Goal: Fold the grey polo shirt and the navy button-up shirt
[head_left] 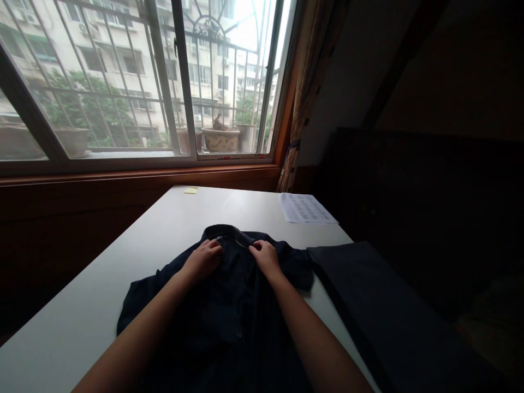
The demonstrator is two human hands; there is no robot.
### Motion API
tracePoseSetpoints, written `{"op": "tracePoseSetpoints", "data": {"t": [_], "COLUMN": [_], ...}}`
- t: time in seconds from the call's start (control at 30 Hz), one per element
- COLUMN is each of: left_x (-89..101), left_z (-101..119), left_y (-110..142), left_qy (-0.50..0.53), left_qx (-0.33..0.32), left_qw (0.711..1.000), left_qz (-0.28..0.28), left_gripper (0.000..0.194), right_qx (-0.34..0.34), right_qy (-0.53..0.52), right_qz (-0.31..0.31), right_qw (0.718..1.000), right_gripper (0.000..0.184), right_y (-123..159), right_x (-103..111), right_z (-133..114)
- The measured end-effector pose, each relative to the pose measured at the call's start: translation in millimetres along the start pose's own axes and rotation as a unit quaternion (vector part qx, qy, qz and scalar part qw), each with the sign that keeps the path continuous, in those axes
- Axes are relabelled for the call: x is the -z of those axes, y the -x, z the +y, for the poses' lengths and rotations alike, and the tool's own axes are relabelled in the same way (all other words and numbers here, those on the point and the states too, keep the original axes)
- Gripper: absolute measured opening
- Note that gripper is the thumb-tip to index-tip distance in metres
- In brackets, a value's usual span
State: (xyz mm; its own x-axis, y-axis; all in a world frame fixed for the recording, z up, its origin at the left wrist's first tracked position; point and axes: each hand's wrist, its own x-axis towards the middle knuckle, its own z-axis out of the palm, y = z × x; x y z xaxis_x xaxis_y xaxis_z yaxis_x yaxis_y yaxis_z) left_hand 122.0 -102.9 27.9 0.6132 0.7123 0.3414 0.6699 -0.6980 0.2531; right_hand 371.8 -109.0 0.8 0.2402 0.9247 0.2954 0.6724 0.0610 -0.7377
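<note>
A dark navy short-sleeved shirt (216,311) lies spread on the white table, its collar (221,229) toward the window and a button visible low on its front. My left hand (207,255) is closed on the left side of the collar, fingers curled at its edge. On the other side, my right hand (264,255) pinches the right tip of the collar between thumb and fingers. Both forearms reach over the shirt's front and hide parts of it. The shirt's lower end runs out of view at the bottom.
The white table (82,305) stands before a barred window (180,82). Printed sheets (308,208) lie at its far right corner, a yellow sticky note (190,190) at the far left. A dark flat panel or cloth (380,305) covers the right edge. A curtain (301,109) hangs beside the window.
</note>
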Motion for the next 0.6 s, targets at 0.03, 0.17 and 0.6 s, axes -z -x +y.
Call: {"op": "tracePoseSetpoints", "data": {"t": [0.03,0.17,0.6], "left_x": [-5.0,-21.1,-25.7], "left_z": [-3,-17,-27], "left_y": [2,7,-1], "left_qy": [0.001,0.005,-0.086], "left_qx": [-0.001,-0.015,-0.061], "left_qw": [1.000,1.000,0.994], "left_qz": [0.007,0.023,0.007], "left_gripper": [0.019,0.021,0.018], "right_qx": [0.000,0.020,0.092], "right_qy": [-0.002,-0.020,-0.121], "right_qz": [0.007,0.032,0.053], "right_qw": [1.000,0.999,0.987], "right_gripper": [0.013,0.013,0.013], "right_y": [2,7,12], "right_x": [-5,-15,-17], "right_z": [5,17,0]}}
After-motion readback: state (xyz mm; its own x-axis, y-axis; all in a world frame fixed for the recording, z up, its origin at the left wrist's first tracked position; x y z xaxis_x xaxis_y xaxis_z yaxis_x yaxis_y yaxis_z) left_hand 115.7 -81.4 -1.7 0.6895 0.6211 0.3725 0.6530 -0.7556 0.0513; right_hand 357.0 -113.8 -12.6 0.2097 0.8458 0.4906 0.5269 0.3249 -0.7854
